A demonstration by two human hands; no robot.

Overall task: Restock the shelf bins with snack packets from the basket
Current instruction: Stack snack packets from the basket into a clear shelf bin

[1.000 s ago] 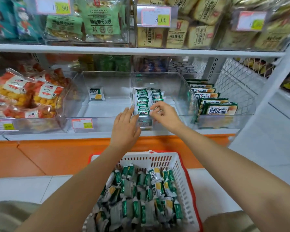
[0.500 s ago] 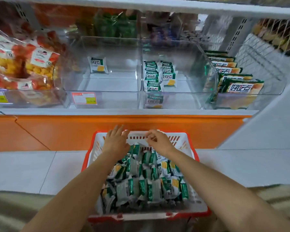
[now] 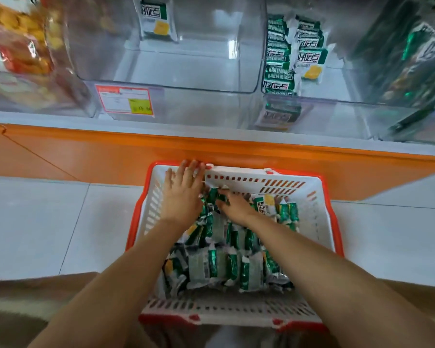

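Digging into the basket [image 3: 322, 222] with both hands, down on the floor tiles [image 3: 35, 222] just in front of the orange plinth [image 3: 86, 151] under the shelf. Spreading the left hand [image 3: 183, 194] flat over the far left corner of the heap, fingers straight and released, tips up against the basket's red edge, gripping nothing. Burying the right hand [image 3: 236, 207] among the snack packets [image 3: 224, 264], fingers curled downward into the green-and-white wrappers; probably closing on one or two, though cannot tell for sure with the fingertips hidden in the pile. Judging the step as gathering the next handful, with plenty left to move: packed thick across the basket floor, mostly standing on edge in rough rows, long sides seemingly running near to far.

Turning, for the coming move, on one relation: up and away from the grip, beyond the plinth, to the right-hand bin [image 3: 342, 84], partly filled with two short rows of stocked packets [image 3: 278, 61] overlapping from front to back along its left wall. Favouring the right hand, nearer that bin and almost straight below its open front. Leaving the middle bin [image 3: 186, 71], with a single packet [image 3: 157, 21] at its back, closer to the left. Calling for a lift clear of the basket's far wall before laying anything face up beside those rows
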